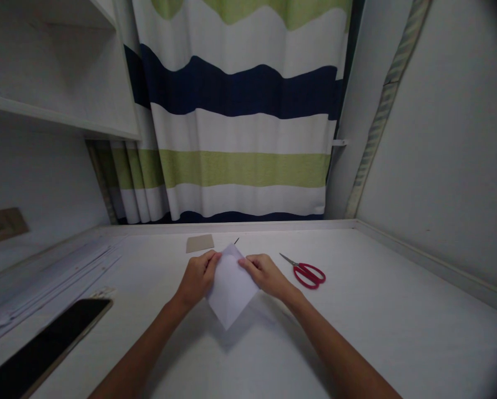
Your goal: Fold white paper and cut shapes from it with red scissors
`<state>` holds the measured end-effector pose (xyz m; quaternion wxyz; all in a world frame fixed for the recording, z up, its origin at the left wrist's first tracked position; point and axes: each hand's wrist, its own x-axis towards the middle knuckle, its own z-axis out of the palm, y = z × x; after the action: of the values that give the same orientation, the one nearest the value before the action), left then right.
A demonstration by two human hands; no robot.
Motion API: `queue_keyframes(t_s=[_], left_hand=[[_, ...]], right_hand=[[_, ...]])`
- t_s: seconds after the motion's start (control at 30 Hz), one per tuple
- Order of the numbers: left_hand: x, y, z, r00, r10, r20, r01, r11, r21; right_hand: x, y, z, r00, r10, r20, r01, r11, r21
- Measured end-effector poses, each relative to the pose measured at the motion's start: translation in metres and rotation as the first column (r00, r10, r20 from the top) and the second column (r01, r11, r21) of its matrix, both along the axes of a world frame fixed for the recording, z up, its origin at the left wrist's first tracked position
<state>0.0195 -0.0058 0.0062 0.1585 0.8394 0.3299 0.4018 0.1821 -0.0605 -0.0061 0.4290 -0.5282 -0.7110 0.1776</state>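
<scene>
Both my hands hold a white sheet of paper (231, 288) just above the white table (381, 310), turned like a diamond with one corner pointing toward me. My left hand (197, 277) pinches its upper left edge. My right hand (266, 274) pinches its upper right edge. A thin dark stick, perhaps a pencil tip (236, 241), shows just behind the paper's top corner.
Red-handled scissors (307, 271) lie to the right of my right hand. A small brown card (199, 243) lies behind my left hand. A dark phone (44, 346) rests at the near left. A striped curtain (240, 122) hangs behind the table, shelves at upper left.
</scene>
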Motion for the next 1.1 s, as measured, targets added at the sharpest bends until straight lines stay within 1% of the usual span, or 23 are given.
queue_keyframes(t_s=[0.07,0.2,0.3,0.37,0.43,0.53,0.6,0.63,0.7,0.8,0.87,0.93,0.97,1.0,1.07,1.1], left_hand=[[-0.002,0.003,0.002,0.999,0.024,0.026,-0.024,1.0,-0.01],[-0.004,0.005,0.004,0.998,0.025,0.063,-0.024,1.0,-0.008],[-0.004,0.005,0.004,0.998,0.02,0.066,-0.02,1.0,0.002],[-0.005,0.008,0.002,0.999,0.015,0.05,-0.015,1.0,-0.014],[-0.007,0.012,0.0,1.0,-0.025,0.004,0.025,0.999,-0.048],[-0.009,0.016,-0.003,0.984,-0.164,-0.069,0.156,0.982,-0.102],[-0.008,0.016,-0.003,0.976,-0.209,-0.066,0.201,0.973,-0.109],[-0.006,0.015,-0.003,0.98,-0.194,-0.053,0.189,0.977,-0.099],[-0.003,0.011,-0.004,0.992,-0.126,-0.025,0.124,0.99,-0.063],[-0.001,0.008,-0.005,0.998,-0.056,0.014,0.057,0.998,-0.036],[-0.004,0.013,-0.006,0.997,-0.022,0.069,0.028,0.996,-0.083],[-0.012,0.022,-0.003,0.987,0.057,0.149,-0.029,0.983,-0.184],[-0.016,0.026,-0.001,0.973,0.12,0.198,-0.07,0.967,-0.246],[-0.021,0.03,0.003,0.958,0.167,0.234,-0.103,0.959,-0.264],[-0.027,0.031,0.012,0.938,0.238,0.253,-0.188,0.961,-0.204],[-0.028,0.027,0.016,0.942,0.248,0.225,-0.215,0.964,-0.158]], right_hand=[[0.0,-0.002,0.002,1.0,0.013,-0.018,-0.012,1.0,0.02],[0.001,-0.003,0.002,0.999,-0.034,0.002,0.034,0.996,0.08],[0.005,-0.001,0.0,0.999,-0.047,0.006,0.047,0.997,0.066],[0.009,0.001,-0.002,0.999,-0.053,-0.001,0.053,0.997,0.054],[0.013,0.004,-0.004,0.999,-0.046,0.014,0.046,0.998,0.042],[0.013,0.004,-0.006,0.997,0.006,0.074,-0.007,1.0,0.012],[0.008,0.003,-0.008,0.993,0.049,0.105,-0.049,0.999,-0.006],[0.004,0.002,-0.009,0.992,0.065,0.112,-0.064,0.998,-0.013],[-0.002,0.001,-0.01,0.992,0.084,0.099,-0.082,0.996,-0.028],[-0.004,-0.001,-0.01,0.994,0.102,0.045,-0.099,0.992,-0.073],[0.001,-0.001,-0.007,0.993,0.117,-0.005,-0.117,0.983,-0.142],[0.008,-0.001,-0.003,0.993,0.105,-0.06,-0.115,0.971,-0.211],[0.011,-0.001,-0.001,0.995,0.075,-0.072,-0.09,0.967,-0.24],[0.014,-0.001,0.001,0.998,0.033,-0.06,-0.048,0.963,-0.266],[0.014,-0.002,0.002,0.999,-0.037,0.034,0.046,0.944,-0.326],[0.012,-0.003,0.001,0.995,-0.05,0.081,0.075,0.932,-0.353]])
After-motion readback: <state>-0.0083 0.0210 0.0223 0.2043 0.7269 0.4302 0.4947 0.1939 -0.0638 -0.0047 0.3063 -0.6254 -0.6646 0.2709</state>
